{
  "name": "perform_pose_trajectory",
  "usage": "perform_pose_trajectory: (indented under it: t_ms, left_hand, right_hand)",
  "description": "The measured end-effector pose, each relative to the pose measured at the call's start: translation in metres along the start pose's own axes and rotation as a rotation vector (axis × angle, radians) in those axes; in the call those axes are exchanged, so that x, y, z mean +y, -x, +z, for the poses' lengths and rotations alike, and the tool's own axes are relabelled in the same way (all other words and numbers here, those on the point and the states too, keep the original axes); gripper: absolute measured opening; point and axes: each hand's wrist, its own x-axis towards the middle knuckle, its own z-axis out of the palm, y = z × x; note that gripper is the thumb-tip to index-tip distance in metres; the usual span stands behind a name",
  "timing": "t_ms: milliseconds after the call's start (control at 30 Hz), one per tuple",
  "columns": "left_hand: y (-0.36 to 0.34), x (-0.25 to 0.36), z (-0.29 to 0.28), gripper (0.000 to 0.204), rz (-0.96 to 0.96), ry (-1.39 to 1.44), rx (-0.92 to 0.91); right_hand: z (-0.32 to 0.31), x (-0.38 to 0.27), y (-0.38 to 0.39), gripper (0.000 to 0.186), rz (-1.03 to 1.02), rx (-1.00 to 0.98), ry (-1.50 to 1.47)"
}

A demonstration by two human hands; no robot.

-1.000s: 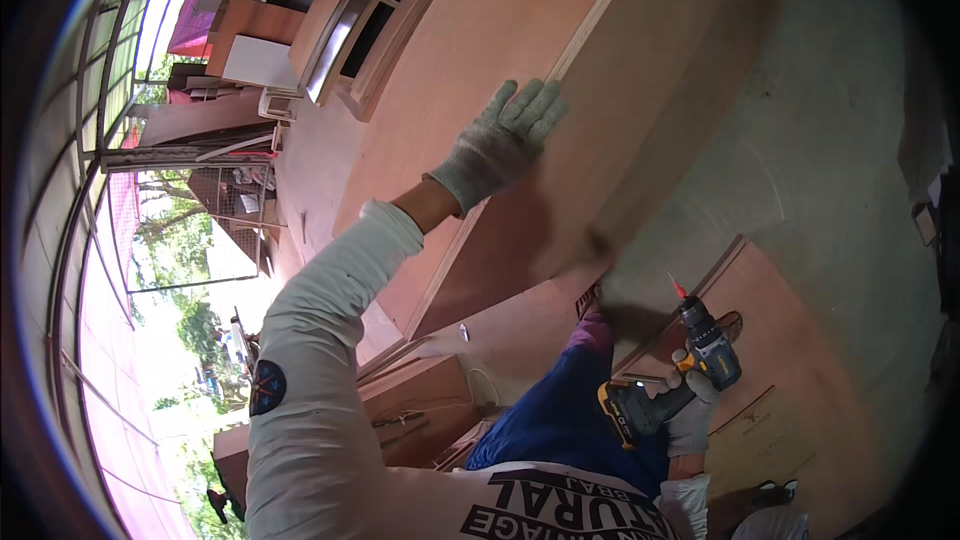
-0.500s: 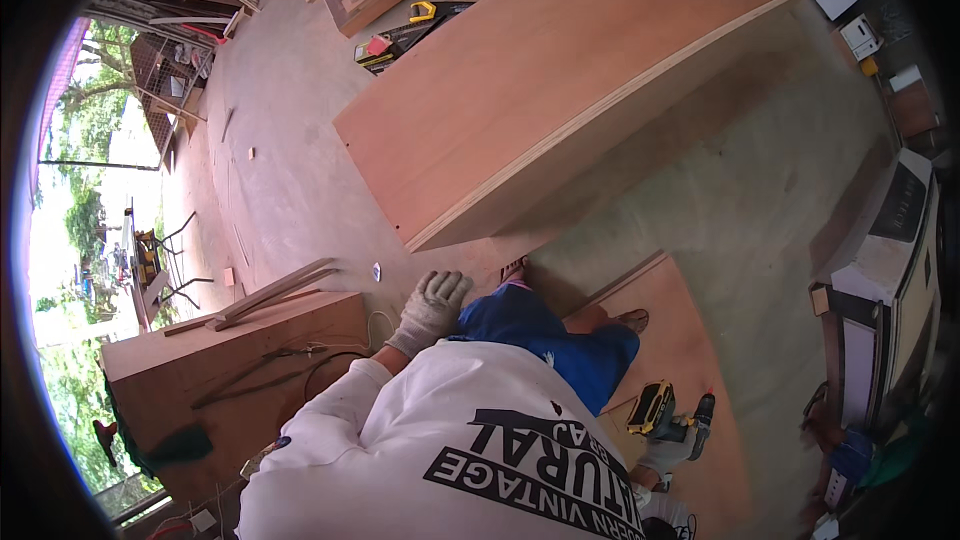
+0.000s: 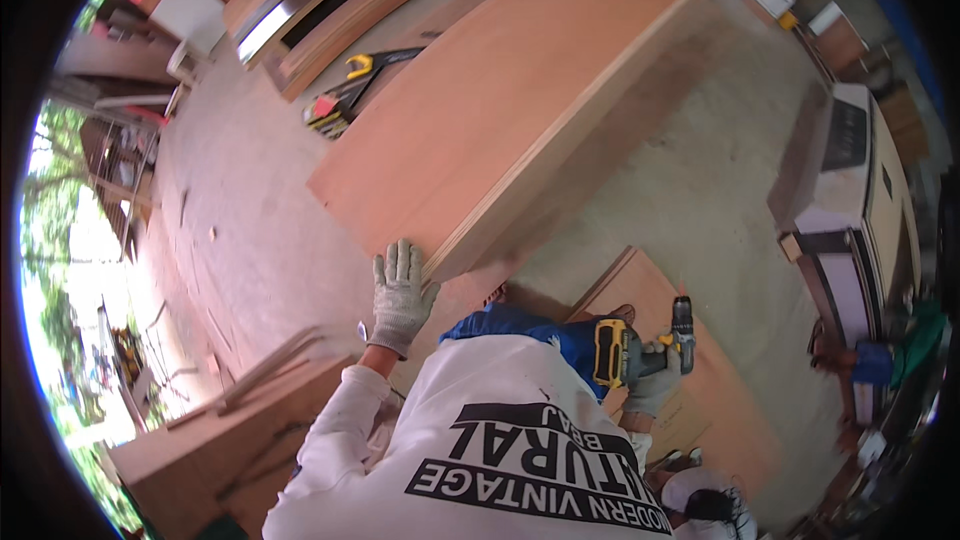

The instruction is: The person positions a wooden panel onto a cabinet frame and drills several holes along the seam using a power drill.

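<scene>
My left hand (image 3: 401, 298), in a pale work glove, lies flat with fingers spread at the near left corner of a large reddish plywood panel (image 3: 510, 100). The panel has a pale, layered edge and stands raised above the floor. In my gloved right hand (image 3: 655, 390) is a cordless drill (image 3: 683, 328) with a yellow-and-black battery. Its chuck points away from me, over a flat plywood sheet (image 3: 715, 380) on the floor, and touches nothing that I can see.
A yellow-handled saw (image 3: 365, 68) lies beyond the panel. A plywood box (image 3: 230, 440) carrying wood strips stands at the left, and a white-and-black cabinet (image 3: 850, 190) at the right. Another person's green sleeve (image 3: 915, 345) shows at the right edge. Long wooden frames lie at the back.
My left hand has reached forward onto the panel's corner. My right hand has raised the drill and turned its chuck forward. The view has shifted.
</scene>
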Motion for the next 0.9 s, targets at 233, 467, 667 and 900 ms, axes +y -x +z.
perform_pose_trajectory:
  t_ms: [233, 467, 667, 900]
  left_hand:
    - [-0.115, 0.059, 0.001, 0.067, 0.288, -0.007, 0.023]
    - [-0.260, 0.152, -0.003, 0.062, 0.510, -0.020, 0.050]
    - [-0.342, 0.164, 0.015, 0.061, 0.467, -0.165, 0.156]
    - [-0.378, 0.153, -0.050, 0.060, 0.221, -0.142, 0.094]
  right_hand:
    - [0.073, -0.016, 0.017, 0.048, 0.006, -0.112, -0.156]
    - [0.060, -0.041, 0.025, 0.063, 0.043, -0.112, -0.244]
    - [0.055, -0.053, -0.003, 0.060, 0.117, -0.089, -0.262]
    - [0.078, -0.120, -0.084, 0.054, 0.337, -0.099, -0.113]
